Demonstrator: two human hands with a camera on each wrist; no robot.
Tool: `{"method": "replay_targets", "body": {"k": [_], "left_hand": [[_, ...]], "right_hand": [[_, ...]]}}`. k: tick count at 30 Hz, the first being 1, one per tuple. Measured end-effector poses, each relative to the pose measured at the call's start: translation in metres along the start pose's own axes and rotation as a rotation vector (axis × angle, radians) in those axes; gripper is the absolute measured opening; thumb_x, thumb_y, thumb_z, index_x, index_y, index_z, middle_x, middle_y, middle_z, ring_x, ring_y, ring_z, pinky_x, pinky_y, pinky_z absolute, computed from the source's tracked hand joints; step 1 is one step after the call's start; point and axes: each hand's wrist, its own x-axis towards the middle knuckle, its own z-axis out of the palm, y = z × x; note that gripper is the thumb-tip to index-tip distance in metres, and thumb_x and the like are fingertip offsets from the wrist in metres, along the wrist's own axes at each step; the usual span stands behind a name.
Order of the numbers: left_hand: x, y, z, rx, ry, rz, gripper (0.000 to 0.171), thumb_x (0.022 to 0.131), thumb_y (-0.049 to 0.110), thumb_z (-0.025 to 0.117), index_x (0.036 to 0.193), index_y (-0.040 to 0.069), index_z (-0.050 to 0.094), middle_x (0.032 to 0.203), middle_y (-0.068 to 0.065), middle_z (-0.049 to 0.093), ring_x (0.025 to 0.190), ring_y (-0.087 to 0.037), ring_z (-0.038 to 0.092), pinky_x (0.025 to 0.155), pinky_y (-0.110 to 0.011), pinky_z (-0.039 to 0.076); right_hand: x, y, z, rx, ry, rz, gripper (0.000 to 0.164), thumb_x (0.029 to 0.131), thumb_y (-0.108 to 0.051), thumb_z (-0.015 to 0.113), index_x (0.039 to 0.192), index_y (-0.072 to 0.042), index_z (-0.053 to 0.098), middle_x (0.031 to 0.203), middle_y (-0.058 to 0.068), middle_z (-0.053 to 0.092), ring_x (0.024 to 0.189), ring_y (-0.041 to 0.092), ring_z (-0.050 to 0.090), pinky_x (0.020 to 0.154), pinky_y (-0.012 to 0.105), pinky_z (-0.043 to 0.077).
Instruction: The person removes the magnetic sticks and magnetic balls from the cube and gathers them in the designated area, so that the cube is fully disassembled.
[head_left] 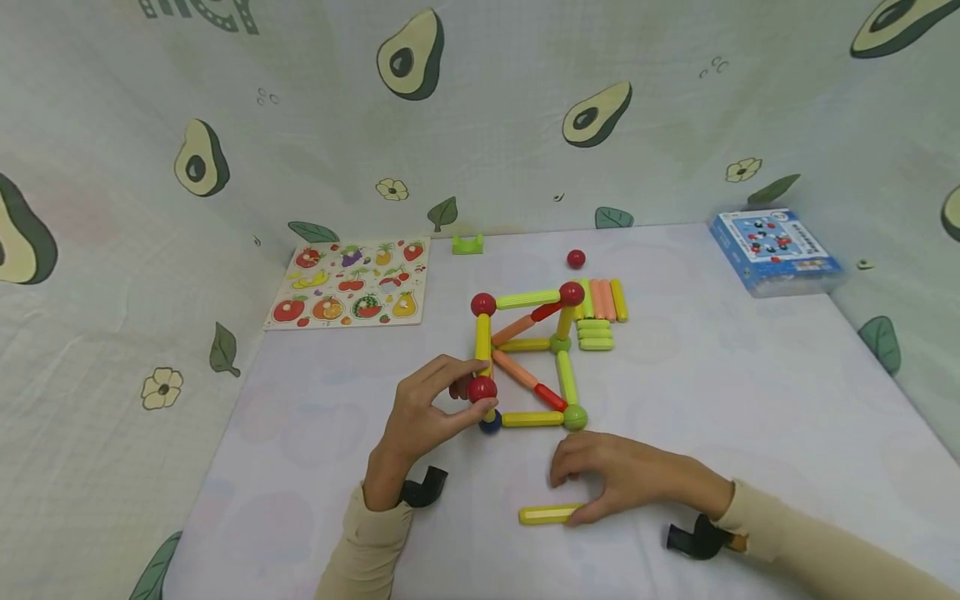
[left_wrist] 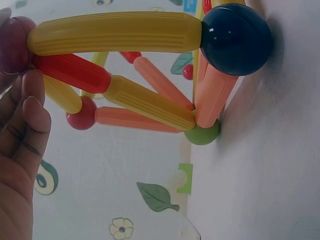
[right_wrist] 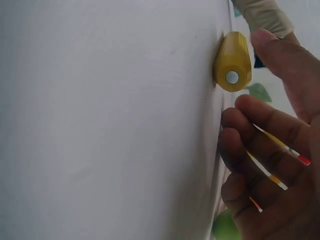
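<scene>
A frame of magnetic sticks and balls stands mid-table. My left hand [head_left: 431, 406] holds the red ball [head_left: 482, 388] at its front left corner, thumb and fingers on either side. From that ball, a yellow stick [left_wrist: 117, 33] runs to a blue ball [left_wrist: 237, 40] on the table. Orange-and-red diagonals [head_left: 516, 369] meet at a green ball [left_wrist: 202, 134] at the frame's back left. A loose yellow stick [head_left: 543, 515] lies in front of the frame. My right hand [head_left: 618, 475] is beside it, thumb at its right end, the fingers spread apart from it.
Behind the frame lie a loose red ball [head_left: 576, 259], several orange and yellow sticks [head_left: 602, 300] and short green sticks [head_left: 595, 335]. A fruit picture board [head_left: 352, 283] lies at back left, with a green bracket [head_left: 467, 245] nearby. A blue box [head_left: 776, 250] sits at back right.
</scene>
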Motion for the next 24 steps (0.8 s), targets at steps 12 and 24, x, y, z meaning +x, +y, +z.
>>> {"method": "replay_targets", "body": {"k": [12, 24], "left_hand": [[0.0, 0.001, 0.0, -0.003, -0.001, -0.004, 0.044, 0.084, 0.03, 0.083, 0.121, 0.011, 0.07, 0.092, 0.003, 0.063, 0.075, -0.011, 0.054, 0.061, -0.027, 0.051], [0.0, 0.001, 0.0, -0.009, 0.001, 0.007, 0.043, 0.085, 0.031, 0.082, 0.121, 0.011, 0.07, 0.091, 0.003, 0.063, 0.075, -0.011, 0.054, 0.063, -0.022, 0.049]], "right_hand": [[0.001, 0.003, -0.001, 0.004, -0.016, 0.006, 0.02, 0.09, -0.02, 0.076, 0.108, -0.022, 0.071, 0.103, -0.014, 0.063, 0.094, 0.002, 0.057, 0.084, 0.022, 0.051], [0.0, 0.005, -0.015, 0.002, 0.144, -0.019, 0.025, 0.086, -0.014, 0.08, 0.107, -0.023, 0.07, 0.103, -0.012, 0.064, 0.091, 0.006, 0.058, 0.082, 0.026, 0.054]]}}
